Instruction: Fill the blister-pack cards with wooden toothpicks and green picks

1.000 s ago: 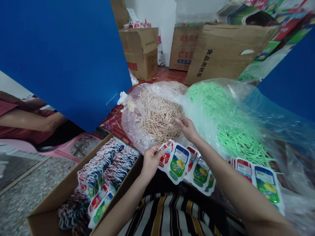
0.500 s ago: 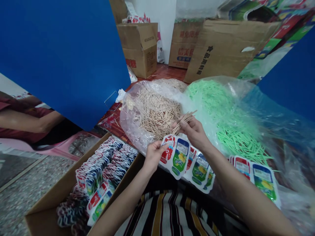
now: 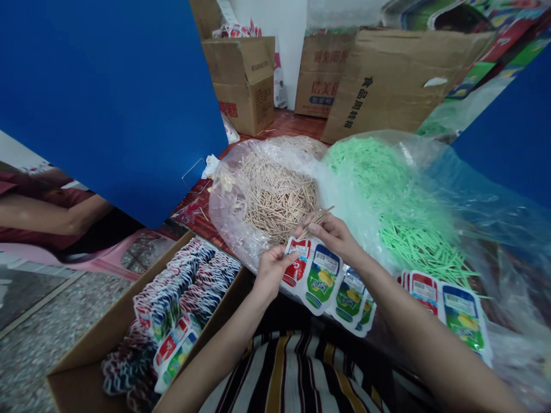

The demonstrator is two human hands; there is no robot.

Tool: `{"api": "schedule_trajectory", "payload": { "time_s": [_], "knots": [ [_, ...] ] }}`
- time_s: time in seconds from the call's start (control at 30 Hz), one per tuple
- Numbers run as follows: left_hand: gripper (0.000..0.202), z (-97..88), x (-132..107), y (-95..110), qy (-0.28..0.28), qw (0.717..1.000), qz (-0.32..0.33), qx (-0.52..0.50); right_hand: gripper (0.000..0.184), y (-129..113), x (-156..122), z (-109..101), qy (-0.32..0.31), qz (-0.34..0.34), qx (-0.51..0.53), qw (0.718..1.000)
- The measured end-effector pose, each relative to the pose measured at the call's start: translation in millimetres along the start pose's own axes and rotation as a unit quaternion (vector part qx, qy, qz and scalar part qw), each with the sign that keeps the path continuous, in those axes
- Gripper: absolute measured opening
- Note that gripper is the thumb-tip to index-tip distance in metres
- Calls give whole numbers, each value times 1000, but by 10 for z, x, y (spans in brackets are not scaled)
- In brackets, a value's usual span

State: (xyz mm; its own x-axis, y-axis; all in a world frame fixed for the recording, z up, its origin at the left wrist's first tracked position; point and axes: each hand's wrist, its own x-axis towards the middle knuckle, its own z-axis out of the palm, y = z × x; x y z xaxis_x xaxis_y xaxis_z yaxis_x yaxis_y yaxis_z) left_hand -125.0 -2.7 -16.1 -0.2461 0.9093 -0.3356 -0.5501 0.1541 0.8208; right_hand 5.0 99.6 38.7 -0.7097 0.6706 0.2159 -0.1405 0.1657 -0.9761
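An open carton (image 3: 99, 335) at near left holds packed rows of red, blue and white packets (image 3: 172, 284), with a red-and-green packet (image 3: 175, 347) lying tilted on top at its near right side. Right of it, on the reddish surface (image 3: 297, 123), a clear plastic bag (image 3: 224, 215) lies open around a heap of tan sticks (image 3: 279, 198); further right, clear plastic sheeting (image 3: 419, 146) lies around bright green sticks (image 3: 419, 246). At the far side, a carton (image 3: 230, 69) has red-and-white pieces (image 3: 241, 30) poking above its top. The left hand's (image 3: 271, 269) grip pinches the left edge of a double packet (image 3: 323, 276) in front of the tan heap. The right hand's (image 3: 338, 234) grip pinches a small bunch of tan sticks (image 3: 319, 218) just beyond that packet.
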Motion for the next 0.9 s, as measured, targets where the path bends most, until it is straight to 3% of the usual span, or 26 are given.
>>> {"api": "schedule_trajectory", "payload": {
  "time_s": [0.2, 0.33, 0.63, 0.77, 0.9],
  "knots": [
    [30, -7, 9, -4, 7, 998, 43, 33, 35, 58, 22, -1, -22, 86, 82, 993],
    [30, -13, 31, -27, 18, 997, 66, 40, 43, 45, 37, 38, 19, 152, 139, 978],
    [30, -7, 48, -37, 23, 998, 57, 25, 39, 25, 29, 117, 84, 152, 134, 976],
    [29, -4, 48, -43, 15, 998, 54, 15, 32, 69, 21, 71, 59, 127, 142, 980],
    [30, -4, 57, -35, 12, 998, 58, 14, 31, 58, 15, 21, -11, 114, 107, 988]
  ]
}}
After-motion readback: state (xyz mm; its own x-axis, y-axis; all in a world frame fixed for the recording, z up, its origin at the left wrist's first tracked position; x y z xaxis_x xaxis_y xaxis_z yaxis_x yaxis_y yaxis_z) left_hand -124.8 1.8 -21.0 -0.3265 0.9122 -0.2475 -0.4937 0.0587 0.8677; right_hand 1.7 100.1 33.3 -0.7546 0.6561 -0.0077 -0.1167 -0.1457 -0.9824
